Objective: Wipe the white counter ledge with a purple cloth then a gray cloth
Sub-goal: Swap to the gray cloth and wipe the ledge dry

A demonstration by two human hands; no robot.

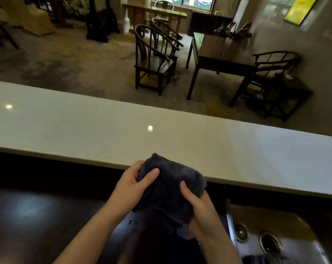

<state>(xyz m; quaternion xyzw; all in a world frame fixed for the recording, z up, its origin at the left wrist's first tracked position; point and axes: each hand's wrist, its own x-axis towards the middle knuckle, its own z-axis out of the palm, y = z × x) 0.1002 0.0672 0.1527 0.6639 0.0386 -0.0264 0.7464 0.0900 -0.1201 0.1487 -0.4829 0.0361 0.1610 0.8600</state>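
A dark gray cloth (169,189) is bunched up between both my hands, just in front of the near edge of the white counter ledge (104,128). My left hand (131,181) grips its left side with the thumb on top. My right hand (197,206) clasps its right and lower side. The cloth's top corner overlaps the ledge's front edge. The ledge runs across the view from left to right, with two light reflections on it. No purple cloth can be made out with certainty.
A dark lower counter (37,216) lies below the ledge at left, with water drops near my wrists. A metal sink (275,239) with drains sits at lower right. Beyond the ledge are wooden chairs (153,60) and a dark table (220,65).
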